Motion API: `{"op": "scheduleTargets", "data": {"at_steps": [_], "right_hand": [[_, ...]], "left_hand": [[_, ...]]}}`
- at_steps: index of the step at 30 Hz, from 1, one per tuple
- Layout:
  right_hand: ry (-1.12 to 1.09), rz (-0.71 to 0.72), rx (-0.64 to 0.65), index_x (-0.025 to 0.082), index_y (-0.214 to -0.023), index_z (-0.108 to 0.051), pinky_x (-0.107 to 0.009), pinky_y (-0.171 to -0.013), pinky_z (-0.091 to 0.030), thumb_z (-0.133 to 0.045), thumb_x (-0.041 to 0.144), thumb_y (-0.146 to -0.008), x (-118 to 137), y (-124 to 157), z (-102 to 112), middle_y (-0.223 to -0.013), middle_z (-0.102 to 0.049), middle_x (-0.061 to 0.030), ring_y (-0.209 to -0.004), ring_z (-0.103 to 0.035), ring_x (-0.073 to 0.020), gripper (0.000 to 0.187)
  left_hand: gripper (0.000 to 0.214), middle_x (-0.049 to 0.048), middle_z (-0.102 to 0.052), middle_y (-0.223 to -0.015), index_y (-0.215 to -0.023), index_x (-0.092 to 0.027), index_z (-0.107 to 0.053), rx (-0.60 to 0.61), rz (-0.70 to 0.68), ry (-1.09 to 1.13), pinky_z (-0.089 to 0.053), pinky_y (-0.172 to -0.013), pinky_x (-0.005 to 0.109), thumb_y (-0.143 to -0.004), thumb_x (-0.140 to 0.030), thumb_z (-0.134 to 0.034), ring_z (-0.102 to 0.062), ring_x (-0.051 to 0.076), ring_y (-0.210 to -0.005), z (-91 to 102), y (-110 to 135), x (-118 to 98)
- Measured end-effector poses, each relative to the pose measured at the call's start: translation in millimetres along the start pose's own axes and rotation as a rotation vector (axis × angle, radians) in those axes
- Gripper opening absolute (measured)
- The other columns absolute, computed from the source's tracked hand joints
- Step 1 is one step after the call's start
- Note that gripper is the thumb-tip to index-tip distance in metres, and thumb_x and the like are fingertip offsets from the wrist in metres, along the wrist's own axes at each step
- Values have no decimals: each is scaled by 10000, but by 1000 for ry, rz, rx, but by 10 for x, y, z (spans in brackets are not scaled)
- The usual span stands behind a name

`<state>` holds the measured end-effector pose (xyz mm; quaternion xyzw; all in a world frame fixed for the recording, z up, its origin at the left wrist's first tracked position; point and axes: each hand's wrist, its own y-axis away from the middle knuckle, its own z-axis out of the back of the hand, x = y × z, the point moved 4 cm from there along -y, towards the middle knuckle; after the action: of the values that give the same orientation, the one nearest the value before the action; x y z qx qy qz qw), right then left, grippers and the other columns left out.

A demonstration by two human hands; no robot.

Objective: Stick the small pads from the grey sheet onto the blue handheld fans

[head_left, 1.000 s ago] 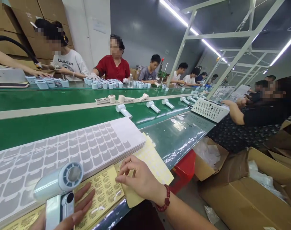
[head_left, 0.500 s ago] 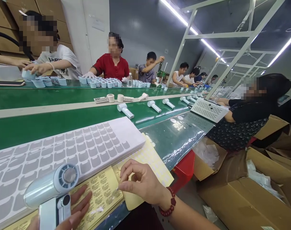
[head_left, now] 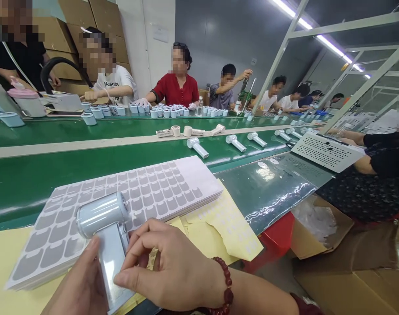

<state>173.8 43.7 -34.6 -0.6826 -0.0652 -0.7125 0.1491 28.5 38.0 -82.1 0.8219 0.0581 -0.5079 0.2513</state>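
- Head view, and here's the action: a light-blue handheld device (head_left: 103, 214) sits front and centre, barrel uppermost, handle slanting down over the near edge of a stack of sticker sheets (head_left: 202, 177).
- Left hand (head_left: 83, 280) has it, curled about the handle with the thumb along one side; most of its fingers are out of sight.
- Right hand (head_left: 176, 267) is right in there, half closed, thumb and forefinger bent nearly together at the front of the handle! Whether anything thin is pinched between those tips, I can't tell.
- Progress check: this piece looks mid-work, both hands on it. No finished mark shows on the visible handle face, though the right hand covers part of it.
- Plenty of grey patches remain on the top sheet; its right end is plain white. More white handheld devices (head_left: 197, 148) lie spaced along the green belt (head_left: 22, 179); what's left to do on those, the view doesn't say.
- Now the lettering: dark print on the cream devices (head_left: 165, 133), too small to read. Letters on a co-worker's white shirt (head_left: 119, 83), not surely legible. The wall notice (head_left: 160, 34)? A blur.
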Motion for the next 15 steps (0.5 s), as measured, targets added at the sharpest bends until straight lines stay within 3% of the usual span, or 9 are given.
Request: {"op": "scheduleTargets", "data": {"at_steps": [4,7,9,12,15], "right_hand": [[75,-2,24,202,-668,-662,-234,-853,-528,-861,287,-707,-13,-53,-21,-981,-585,15,-913,-639,-142,220],[91,-7,32,200,-659,-650,-233,-873,-521,-863,219,-697,-11,-66,-33,-971,-577,20,-935,-641,-144,217],[114,4,30,198,-658,-641,-228,-846,-520,-860,186,-697,-14,-65,-40,-961,-573,19,-926,-634,-141,222],[183,90,10,198,-687,-623,-234,-828,-513,-823,210,-756,-15,-53,-31,-936,-561,9,-935,-625,-148,212],[226,207,6,205,-722,-604,-263,-900,-498,-763,280,-835,-7,-47,3,-906,-556,-4,-1003,-622,-169,209]], "left_hand": [[169,-148,-754,-892,-886,-353,-743,-12,19,-33,-546,-725,86,-777,-226,-770,-702,106,-788,50,-58,-20],[270,-51,-753,-921,-1022,-334,-749,42,52,-17,-613,-735,223,-755,-315,-777,-722,213,-869,-4,-81,-50],[337,-25,-748,-936,-1054,-326,-746,11,100,20,-630,-779,318,-721,-295,-792,-722,260,-906,-31,-78,-57],[379,19,-750,-959,-1021,-293,-762,2,156,40,-643,-752,385,-650,-325,-835,-718,328,-937,-43,-60,-49],[543,57,-759,-1004,-990,-289,-769,85,139,-45,-651,-664,381,-501,-461,-932,-693,395,-1018,-26,-25,-49]]}}
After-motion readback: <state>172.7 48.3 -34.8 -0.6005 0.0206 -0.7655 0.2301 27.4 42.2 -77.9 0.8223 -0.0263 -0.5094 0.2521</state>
